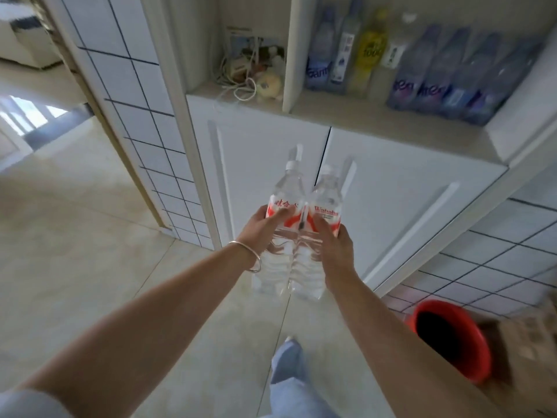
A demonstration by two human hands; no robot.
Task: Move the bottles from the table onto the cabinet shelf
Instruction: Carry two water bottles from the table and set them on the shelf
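Observation:
I hold two clear water bottles with red-and-white labels side by side in front of the white cabinet doors. My left hand (261, 229) grips the left bottle (283, 194) around its label. My right hand (334, 239) grips the right bottle (327, 197) the same way. Both bottles stand nearly upright with white caps on top, touching each other. The cabinet shelf (376, 122) lies above and beyond them, and several bottles (437, 70) stand in a row along its right part.
The left shelf compartment holds tangled cords and small items (256, 73). A tiled pillar (135, 101) stands left of the cabinet. A red bucket (452, 336) sits on the floor at lower right beside a cardboard box (527, 351). My leg (286, 372) shows below.

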